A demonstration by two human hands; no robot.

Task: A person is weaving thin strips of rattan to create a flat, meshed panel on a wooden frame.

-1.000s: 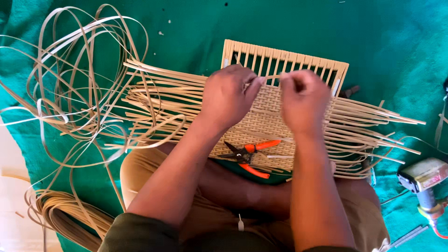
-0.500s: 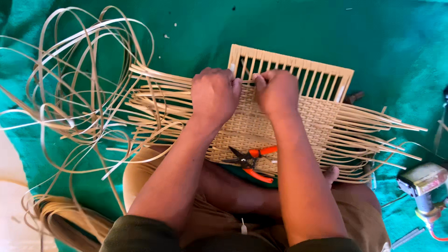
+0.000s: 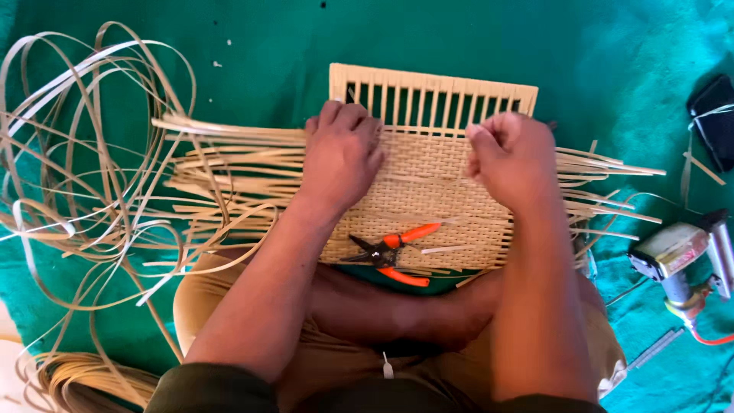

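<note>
Over on the far left, a tangle of loose cane strips loops across the green cloth that covers the floor, and a coiled bundle of cane lies at the near left corner. Next comes the woven cane panel, resting in front of the seated person's crossed legs, with unwoven strip ends sticking out to its left and right and a row of bare upright slats along its far edge. The left hand lies palm down on the panel's left part, fingers curled at the edge of the weave, pressing rather than gripping anything I can make out. Orange-handled snips lie on the near edge of the panel, between the two forearms. The right hand is closed into a loose fist on the panel's right part; whether it pinches a strip I cannot tell. Farther right, a power tool rests on the cloth.
</note>
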